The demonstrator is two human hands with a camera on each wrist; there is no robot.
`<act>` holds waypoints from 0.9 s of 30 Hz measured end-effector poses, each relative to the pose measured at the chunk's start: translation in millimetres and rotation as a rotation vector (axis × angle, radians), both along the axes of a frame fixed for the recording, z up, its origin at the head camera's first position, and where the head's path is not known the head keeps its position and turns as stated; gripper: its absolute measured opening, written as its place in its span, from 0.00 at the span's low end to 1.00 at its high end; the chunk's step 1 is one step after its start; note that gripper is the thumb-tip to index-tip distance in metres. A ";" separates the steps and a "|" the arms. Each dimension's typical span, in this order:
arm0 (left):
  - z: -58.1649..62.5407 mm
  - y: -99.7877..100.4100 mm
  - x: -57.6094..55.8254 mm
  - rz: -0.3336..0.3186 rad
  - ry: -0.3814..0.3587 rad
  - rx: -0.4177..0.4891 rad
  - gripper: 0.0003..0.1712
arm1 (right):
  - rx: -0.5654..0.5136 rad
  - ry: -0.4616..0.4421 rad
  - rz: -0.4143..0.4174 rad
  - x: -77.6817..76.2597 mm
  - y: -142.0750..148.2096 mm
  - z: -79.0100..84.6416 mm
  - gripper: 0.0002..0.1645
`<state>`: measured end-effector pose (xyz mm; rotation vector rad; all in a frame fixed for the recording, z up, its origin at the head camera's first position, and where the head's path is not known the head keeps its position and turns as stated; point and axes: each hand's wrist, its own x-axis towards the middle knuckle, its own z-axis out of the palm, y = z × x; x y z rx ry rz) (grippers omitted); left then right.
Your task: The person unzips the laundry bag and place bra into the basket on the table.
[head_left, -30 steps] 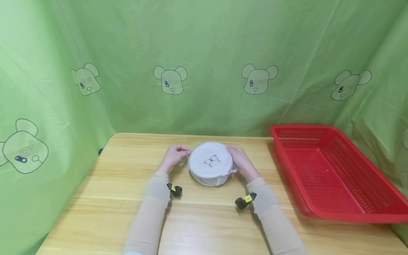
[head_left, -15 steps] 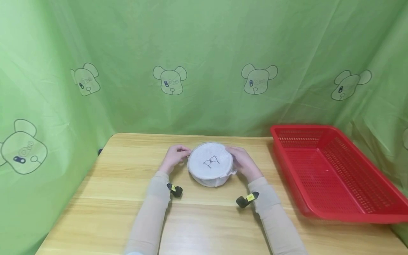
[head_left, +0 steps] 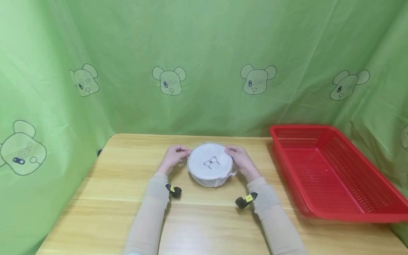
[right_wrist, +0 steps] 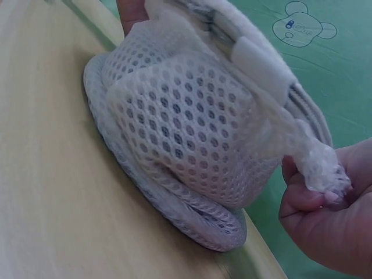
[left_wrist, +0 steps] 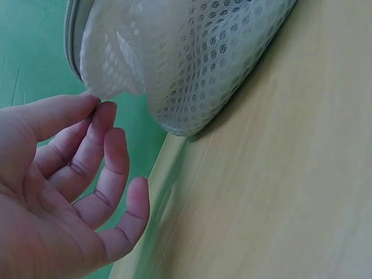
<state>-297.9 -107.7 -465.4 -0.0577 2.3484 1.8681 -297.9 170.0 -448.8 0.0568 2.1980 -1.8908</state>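
A round white mesh laundry bag (head_left: 209,161) stands on the table, its flat lid bearing a dark line drawing. At the bag's left edge my left hand (head_left: 174,156) pinches with thumb and index finger; the left wrist view shows a small dark tab (left_wrist: 89,117) between the tips, close under the rim. My right hand (head_left: 243,161) grips the bag's right rim, its thumb lying over the lid's edge and its other fingers mostly hidden behind. A zipper (right_wrist: 305,104) runs round the rim in the right wrist view, and a gathered mesh strip (right_wrist: 319,165) hangs by the right hand's curled fingers.
To the right stands a large red plastic basket (head_left: 306,198) with slotted walls. The wooden table (head_left: 127,198) ends at a green curtain (head_left: 204,106) printed with bear heads, which encloses the back and both sides. Each wrist carries a small black camera (head_left: 243,202).
The right hand has shifted slightly, and its thumb now lies a little further over the lid's edge. The left hand and the bag stay almost where they were.
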 end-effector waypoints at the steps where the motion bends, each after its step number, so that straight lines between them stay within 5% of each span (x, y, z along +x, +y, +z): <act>1: -0.2 -0.4 -0.2 -0.005 0.002 0.003 0.12 | 0.012 0.006 -0.004 -0.2 -0.4 -0.5 0.24; 9: -0.1 -5.0 1.8 -0.047 0.019 0.015 0.12 | 0.082 0.030 -0.033 0.6 -2.6 -0.8 0.23; 27: 1.0 -14.6 8.0 -0.111 0.076 0.002 0.11 | 0.054 0.020 -0.080 -0.2 -4.4 -1.2 0.23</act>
